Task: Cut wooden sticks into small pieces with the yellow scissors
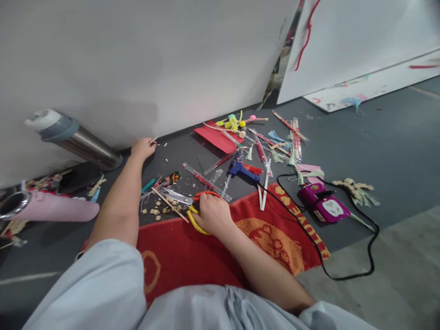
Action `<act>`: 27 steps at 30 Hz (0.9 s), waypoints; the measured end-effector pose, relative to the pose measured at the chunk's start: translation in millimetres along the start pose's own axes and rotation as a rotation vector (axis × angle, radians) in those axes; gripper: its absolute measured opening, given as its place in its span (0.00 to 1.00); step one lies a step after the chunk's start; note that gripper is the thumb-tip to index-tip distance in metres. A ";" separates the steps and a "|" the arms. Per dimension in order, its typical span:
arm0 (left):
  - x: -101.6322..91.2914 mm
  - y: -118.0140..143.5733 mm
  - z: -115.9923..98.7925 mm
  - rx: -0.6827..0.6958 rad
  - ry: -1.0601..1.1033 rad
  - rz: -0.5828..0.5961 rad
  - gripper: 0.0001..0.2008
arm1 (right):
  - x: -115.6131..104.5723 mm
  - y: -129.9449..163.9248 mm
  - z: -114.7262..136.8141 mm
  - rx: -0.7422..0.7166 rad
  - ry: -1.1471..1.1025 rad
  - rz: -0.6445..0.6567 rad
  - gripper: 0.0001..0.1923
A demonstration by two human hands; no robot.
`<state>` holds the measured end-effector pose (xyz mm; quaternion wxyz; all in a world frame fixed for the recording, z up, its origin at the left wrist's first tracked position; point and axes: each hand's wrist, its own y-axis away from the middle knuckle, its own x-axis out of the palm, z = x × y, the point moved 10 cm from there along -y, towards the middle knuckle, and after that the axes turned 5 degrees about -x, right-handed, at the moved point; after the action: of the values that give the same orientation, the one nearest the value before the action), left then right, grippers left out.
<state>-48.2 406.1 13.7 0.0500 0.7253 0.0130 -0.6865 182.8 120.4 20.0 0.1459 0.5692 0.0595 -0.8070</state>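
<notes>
My left hand (pixel 142 149) is stretched out to the foot of the white wall, its fingers pinching a short, thin wooden stick (pixel 153 140). My right hand (pixel 215 211) rests on the scissors (pixel 178 197), fingers closed around the red and yellow handles; the blades point left. Beneath the blades lies a longer wooden stick (pixel 168 204), among small tan cut pieces (pixel 156 211). A blue glue gun (pixel 242 172) lies just beyond my right hand. Under my right wrist spreads a red towel (pixel 192 256) with orange patterns.
A steel bottle (pixel 85 144) and a fallen pink tumbler (pixel 58 206) flank my left arm. A purple power strip (pixel 323 203) with a looping black cord (pixel 373 247) is at right. Behind are red paper (pixel 220 140), wrapped sticks (pixel 296 137) and tassels; a white board (pixel 343 41) leans farther right.
</notes>
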 end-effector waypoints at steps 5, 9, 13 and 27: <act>1.0 0.3 -7.8 0.009 -0.023 -0.019 0.16 | -0.9 -0.3 -0.4 -0.003 -0.001 -0.017 0.19; 1.4 -3.0 -10.1 -0.006 -0.073 -0.030 0.16 | -1.3 -0.6 0.4 -0.009 0.000 -0.028 0.19; 2.7 -5.1 -10.9 -0.004 -0.095 -0.022 0.17 | -0.6 -0.9 1.4 -0.012 0.003 -0.014 0.20; -19.8 8.2 4.1 -0.086 -0.127 -0.078 0.15 | -1.2 -1.0 -0.8 -0.002 0.009 -0.007 0.20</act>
<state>-52.6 398.5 33.7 0.0549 0.6763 0.0674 -0.7315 183.6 121.8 20.8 0.1434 0.5726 0.0632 -0.8047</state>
